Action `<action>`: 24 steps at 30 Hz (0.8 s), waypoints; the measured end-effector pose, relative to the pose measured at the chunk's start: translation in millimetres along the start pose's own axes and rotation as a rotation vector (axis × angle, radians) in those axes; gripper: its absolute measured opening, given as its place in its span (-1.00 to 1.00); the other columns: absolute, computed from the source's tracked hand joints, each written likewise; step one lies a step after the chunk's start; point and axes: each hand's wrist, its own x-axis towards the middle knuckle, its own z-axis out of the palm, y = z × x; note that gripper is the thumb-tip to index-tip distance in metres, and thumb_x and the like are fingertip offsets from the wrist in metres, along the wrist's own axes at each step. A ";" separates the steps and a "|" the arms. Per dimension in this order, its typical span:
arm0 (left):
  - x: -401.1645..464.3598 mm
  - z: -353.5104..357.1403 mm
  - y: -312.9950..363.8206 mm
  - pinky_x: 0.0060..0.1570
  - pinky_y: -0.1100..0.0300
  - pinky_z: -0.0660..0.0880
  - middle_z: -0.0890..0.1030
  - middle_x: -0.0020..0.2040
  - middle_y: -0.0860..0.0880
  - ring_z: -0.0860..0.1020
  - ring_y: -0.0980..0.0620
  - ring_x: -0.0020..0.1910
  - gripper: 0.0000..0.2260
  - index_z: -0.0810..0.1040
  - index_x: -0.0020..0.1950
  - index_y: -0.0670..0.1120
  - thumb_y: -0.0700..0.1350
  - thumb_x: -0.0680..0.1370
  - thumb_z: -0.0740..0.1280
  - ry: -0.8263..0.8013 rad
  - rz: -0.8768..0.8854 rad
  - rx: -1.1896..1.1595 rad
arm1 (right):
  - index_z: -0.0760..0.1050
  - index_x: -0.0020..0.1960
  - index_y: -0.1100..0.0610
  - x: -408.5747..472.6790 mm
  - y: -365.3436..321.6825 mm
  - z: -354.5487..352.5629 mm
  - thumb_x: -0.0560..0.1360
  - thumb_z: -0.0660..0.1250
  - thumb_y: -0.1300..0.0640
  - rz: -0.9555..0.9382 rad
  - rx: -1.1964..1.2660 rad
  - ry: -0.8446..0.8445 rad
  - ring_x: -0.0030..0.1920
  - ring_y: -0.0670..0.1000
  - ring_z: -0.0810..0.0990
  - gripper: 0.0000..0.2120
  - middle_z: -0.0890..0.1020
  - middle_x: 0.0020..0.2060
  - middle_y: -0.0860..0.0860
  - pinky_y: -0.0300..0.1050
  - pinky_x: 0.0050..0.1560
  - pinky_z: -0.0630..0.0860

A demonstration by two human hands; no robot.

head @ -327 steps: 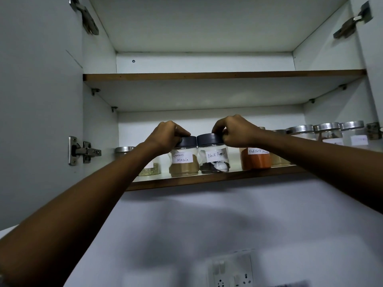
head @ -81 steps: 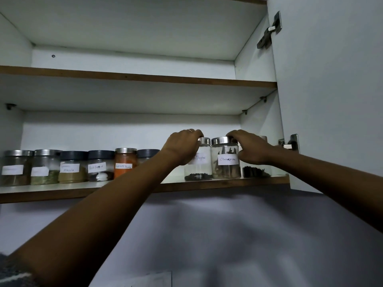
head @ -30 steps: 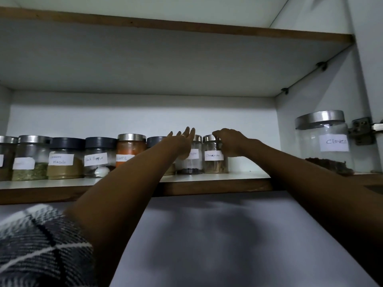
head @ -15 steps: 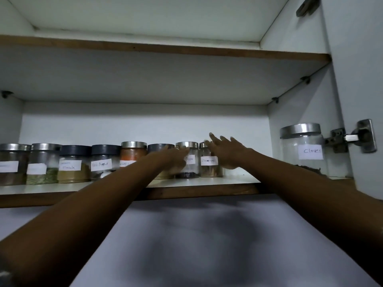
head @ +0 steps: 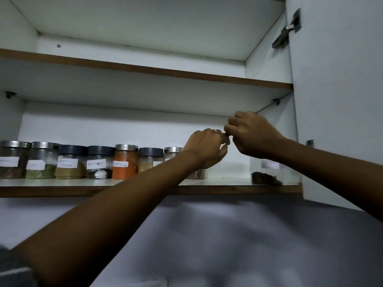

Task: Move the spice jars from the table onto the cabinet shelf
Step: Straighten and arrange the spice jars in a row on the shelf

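Home kitchen, labelled spice jars (head: 125, 161) on wall cabinet shelf (head: 51, 190)

Bare shelf (head: 228, 181) lies between the jar row (head: 99, 162) and the corner jar (head: 267, 172).
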 end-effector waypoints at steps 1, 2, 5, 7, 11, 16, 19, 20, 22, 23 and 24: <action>5.4 3.2 9.5 0.06 0.06 0.43 0.55 0.24 -0.06 0.51 -0.07 0.17 -0.69 0.48 0.29 -0.03 -0.02 0.60 0.12 0.003 0.004 -0.025 | 0.53 -0.22 0.21 -8.5 5.0 -1.8 0.36 0.04 0.23 0.048 0.008 -0.009 -0.37 0.10 0.49 -0.72 0.57 -0.35 0.13 -0.10 -0.40 0.39; 10.5 6.2 19.9 0.08 0.05 0.41 0.52 0.28 -0.07 0.48 -0.08 0.21 -0.66 0.42 0.35 -0.05 -0.01 0.61 0.12 -0.002 0.005 -0.049 | 0.52 -0.20 0.22 -17.5 9.7 -3.1 0.35 0.01 0.21 0.100 0.020 -0.033 -0.36 0.12 0.49 -0.69 0.57 -0.32 0.14 -0.09 -0.39 0.40; 24.8 15.0 47.0 0.15 0.01 0.38 0.43 0.37 -0.12 0.44 -0.12 0.28 -0.59 0.28 0.46 -0.08 -0.01 0.62 0.10 -0.038 0.002 -0.101 | 0.50 -0.06 0.24 -40.5 22.2 1.1 0.36 0.18 0.22 0.277 0.076 -0.109 -0.22 0.18 0.50 -0.79 0.58 -0.15 0.20 -0.04 -0.29 0.38; 31.4 19.8 61.6 0.24 0.00 0.34 0.40 0.40 -0.14 0.42 -0.14 0.31 -0.57 0.24 0.48 -0.11 -0.03 0.62 0.10 -0.059 -0.009 -0.137 | 0.47 0.15 0.24 -54.2 28.1 6.0 0.42 0.28 0.21 0.397 0.126 -0.163 -0.01 0.20 0.49 -0.69 0.54 0.07 0.21 0.02 -0.12 0.41; 40.3 29.2 75.4 0.42 -0.04 0.16 0.30 0.47 -0.15 0.31 -0.14 0.42 -0.50 0.16 0.50 -0.15 -0.02 0.60 0.14 -0.106 -0.030 -0.175 | 0.20 0.45 0.18 -75.0 29.8 9.3 0.45 0.25 0.23 0.567 0.294 -0.301 0.32 0.22 0.34 -0.41 0.30 0.40 0.19 0.11 0.25 0.37; 45.2 44.0 76.3 0.47 -0.06 0.02 0.31 0.46 -0.13 0.29 -0.11 0.43 -0.49 0.15 0.49 -0.14 0.03 0.60 0.15 -0.176 -0.097 -0.238 | 0.06 0.51 0.17 -90.9 28.6 20.2 0.45 0.26 0.31 0.688 0.586 -0.431 0.44 0.18 0.22 -0.31 0.20 0.48 0.15 0.08 0.40 0.24; 43.7 52.2 75.2 0.46 -0.07 0.04 0.41 0.37 -0.12 0.39 -0.11 0.34 -0.55 0.24 0.43 -0.12 0.03 0.60 0.15 -0.154 -0.092 -0.245 | 0.14 0.48 0.20 -90.6 26.1 22.1 0.44 0.28 0.34 0.731 0.701 -0.364 0.40 0.13 0.29 -0.35 0.29 0.43 0.15 -0.04 0.34 0.27; 43.4 52.9 74.2 0.46 -0.06 0.04 0.42 0.35 -0.12 0.40 -0.11 0.32 -0.58 0.25 0.42 -0.12 0.01 0.60 0.15 -0.134 -0.088 -0.242 | 0.16 0.47 0.20 -89.7 25.3 22.4 0.43 0.29 0.35 0.738 0.713 -0.346 0.38 0.13 0.31 -0.35 0.30 0.42 0.15 -0.06 0.33 0.28; 43.3 52.5 69.5 0.46 -0.05 0.03 0.46 0.31 -0.12 0.43 -0.11 0.28 -0.64 0.30 0.39 -0.12 -0.07 0.60 0.14 -0.092 -0.077 -0.222 | 0.19 0.46 0.20 -88.2 24.1 25.0 0.42 0.28 0.38 0.736 0.716 -0.315 0.36 0.12 0.34 -0.36 0.33 0.40 0.15 -0.10 0.28 0.29; 42.8 51.1 65.9 0.47 -0.04 0.02 0.48 0.29 -0.13 0.44 -0.11 0.27 -0.65 0.31 0.37 -0.12 -0.14 0.58 0.13 -0.076 -0.074 -0.212 | 0.20 0.45 0.20 -86.9 23.3 26.8 0.41 0.26 0.40 0.732 0.710 -0.296 0.35 0.12 0.35 -0.36 0.34 0.39 0.15 -0.11 0.27 0.30; 41.9 49.6 62.2 0.47 -0.03 0.00 0.49 0.28 -0.12 0.45 -0.10 0.26 -0.64 0.32 0.37 -0.11 -0.20 0.56 0.13 -0.064 -0.072 -0.198 | 0.21 0.45 0.20 -85.9 22.7 28.6 0.41 0.25 0.42 0.726 0.703 -0.277 0.35 0.12 0.36 -0.36 0.35 0.39 0.14 -0.10 0.27 0.30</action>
